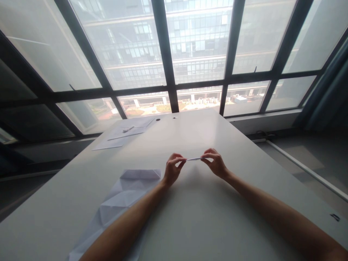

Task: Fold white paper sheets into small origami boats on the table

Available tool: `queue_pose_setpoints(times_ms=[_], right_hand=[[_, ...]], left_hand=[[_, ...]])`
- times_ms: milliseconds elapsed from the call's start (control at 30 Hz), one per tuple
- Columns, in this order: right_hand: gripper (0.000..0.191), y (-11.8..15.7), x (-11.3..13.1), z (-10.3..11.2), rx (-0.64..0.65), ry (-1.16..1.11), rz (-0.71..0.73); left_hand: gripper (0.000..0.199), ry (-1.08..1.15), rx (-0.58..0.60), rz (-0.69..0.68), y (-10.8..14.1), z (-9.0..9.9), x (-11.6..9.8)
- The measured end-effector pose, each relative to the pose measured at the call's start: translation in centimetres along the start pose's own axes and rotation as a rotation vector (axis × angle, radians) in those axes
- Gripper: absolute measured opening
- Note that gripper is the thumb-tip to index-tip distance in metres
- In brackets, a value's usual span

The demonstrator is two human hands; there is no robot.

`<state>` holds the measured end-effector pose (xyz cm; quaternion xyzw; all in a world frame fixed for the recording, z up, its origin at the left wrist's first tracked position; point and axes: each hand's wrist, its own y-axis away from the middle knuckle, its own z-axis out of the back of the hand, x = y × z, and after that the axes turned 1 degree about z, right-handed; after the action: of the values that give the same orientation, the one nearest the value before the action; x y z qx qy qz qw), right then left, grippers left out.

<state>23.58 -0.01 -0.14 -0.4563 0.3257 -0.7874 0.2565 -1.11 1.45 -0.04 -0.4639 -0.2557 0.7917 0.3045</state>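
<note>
Thin pale strip (193, 158), one: held up beyond and right of the creased sheet (125, 187). Left hand (173, 169) pinches one end; right hand (215, 164) pinches the other. Presumably light, easily bent or creased; best taken by its ends. Exact form unclear, seen edge-on.

Two hands (172, 169) (216, 164), one thin strip (193, 158), one creased paper sheet (119, 197), one small white stick (128, 129), one table (195, 221)

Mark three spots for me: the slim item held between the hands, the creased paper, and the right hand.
Slim item (193, 158): head view, its exposed middle.
Creased paper (119, 199): head view, a creased part near its middle.
Right hand (216, 164): head view, middle of the hand.
</note>
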Motion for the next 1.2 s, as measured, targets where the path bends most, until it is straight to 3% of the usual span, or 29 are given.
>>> queue_pose_setpoints(times_ms=[167, 300, 400, 500, 600, 867, 1000, 1200], right_hand=[[0.013, 0.3, -0.2, 0.2, 0.164, 0.257, 0.045], [0.022, 0.6, -0.1, 0.2, 0.377, 0.378, 0.064], [0.028, 0.6, 0.2, 0.4, 0.452, 0.42, 0.082], [0.027, 0.7, 0.6, 0.6, 0.487, 0.416, 0.073], [0.022, 0.7, 0.8, 0.6, 0.502, 0.405, 0.068], [0.015, 0.8, 0.0, 0.0, 0.51, 0.409, 0.047], [0.013, 0.9, 0.0, -0.1, 0.508, 0.379, 0.051], [0.019, 1.0, 0.3, -0.4, 0.522, 0.262, 0.064]], left_hand=[[0.012, -0.231, 0.073, -0.024, 0.1, 0.2, -0.4], [0.014, -0.317, 0.234, -0.008, 0.2, 0.2, -0.8], [0.021, -0.314, 0.353, -0.021, 0.4, 0.1, -1.1], [0.03, -0.304, 0.433, -0.061, 0.5, 0.1, -1.3], [0.023, -0.298, 0.492, -0.094, 0.6, -0.1, -0.9], [0.035, -0.325, 0.516, -0.105, 0.6, -0.2, -0.5], [0.03, -0.365, 0.552, -0.144, 0.6, 0.1, -1.1], [0.037, -0.297, 0.628, -0.163, 0.6, -0.1, -0.8]])
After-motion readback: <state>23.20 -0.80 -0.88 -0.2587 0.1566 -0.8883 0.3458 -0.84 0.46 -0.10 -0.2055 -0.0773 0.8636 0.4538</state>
